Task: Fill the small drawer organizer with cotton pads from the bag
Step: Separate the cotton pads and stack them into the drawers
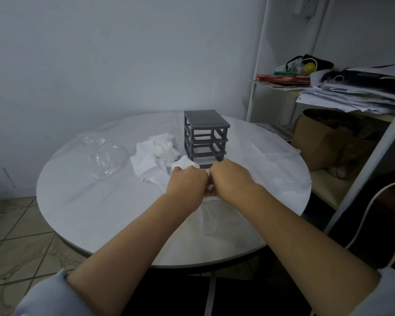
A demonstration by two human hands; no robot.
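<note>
Both hands are curled, knuckles meeting, the left hand (187,181) and right hand (230,179) closed on a small white piece (209,187) that shows between them; most of it is hidden. Under the wrists lies clear, glossy plastic (209,215), its shape unclear. Just beyond stands the organizer (205,137), a grey boxy frame with open slots. Left of it, touching its base, is a loose heap of soft white square pads (155,156). Further left the crinkled clear bag (105,156) lies on the round white table (89,201). A brown paper bag (324,142) stands to the right.
</note>
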